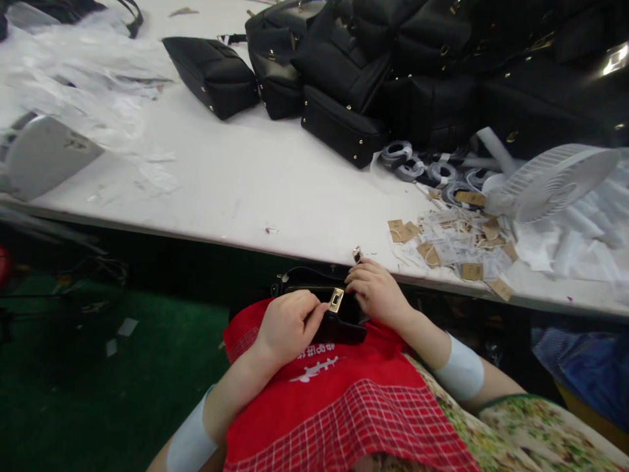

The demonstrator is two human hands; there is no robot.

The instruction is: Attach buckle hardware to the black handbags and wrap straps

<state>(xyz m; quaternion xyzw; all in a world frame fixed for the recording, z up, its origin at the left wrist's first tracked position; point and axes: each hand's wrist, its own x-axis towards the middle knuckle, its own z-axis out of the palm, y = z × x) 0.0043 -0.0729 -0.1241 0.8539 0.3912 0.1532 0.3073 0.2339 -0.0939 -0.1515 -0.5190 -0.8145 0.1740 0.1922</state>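
Note:
A black handbag (350, 331) lies on my lap against the red apron, beside the table edge. My left hand (289, 324) is closed, thumb and fingers pinching the bag's black flap beside a gold rectangular clasp plate (336, 300). My right hand (378, 293) is on the bag's other side, fingers curled in over its edge. Just above the right index finger shows a second small gold metal piece (357, 254); whether the fingers touch it I cannot tell. Part of the bag's body and the fingertips' undersides are hidden.
Black handbags (344, 72) are piled along the back of the white table (221, 177). At right are brown tags (472, 271), coiled straps (442, 173) and a white fan (555, 183). Plastic wrapping (88, 85) and a grey-white object (49, 157) are at left.

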